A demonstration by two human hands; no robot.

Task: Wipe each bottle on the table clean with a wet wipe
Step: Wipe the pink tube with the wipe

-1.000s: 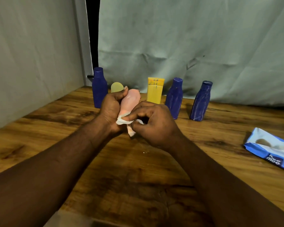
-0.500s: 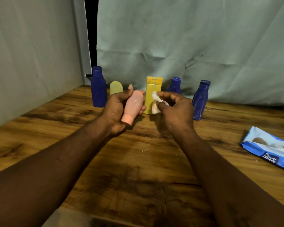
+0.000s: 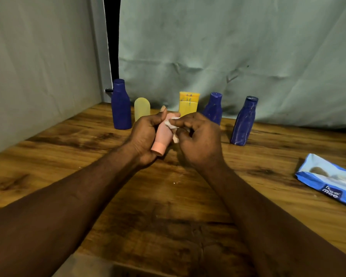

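pink bottle (image 3: 163,134) sits in your left hand (image 3: 144,136) above the bench (image 3: 168,206), fingers curled round it. your right hand (image 3: 200,140) pinches the wet wipe (image 3: 171,123), which has come back onto the bottle, so you are wiping it again.

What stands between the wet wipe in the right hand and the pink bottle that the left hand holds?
Nothing visible does. The right hand pinches the wet wipe, which lies against the upper part of the pink bottle. The left hand grips that bottle.
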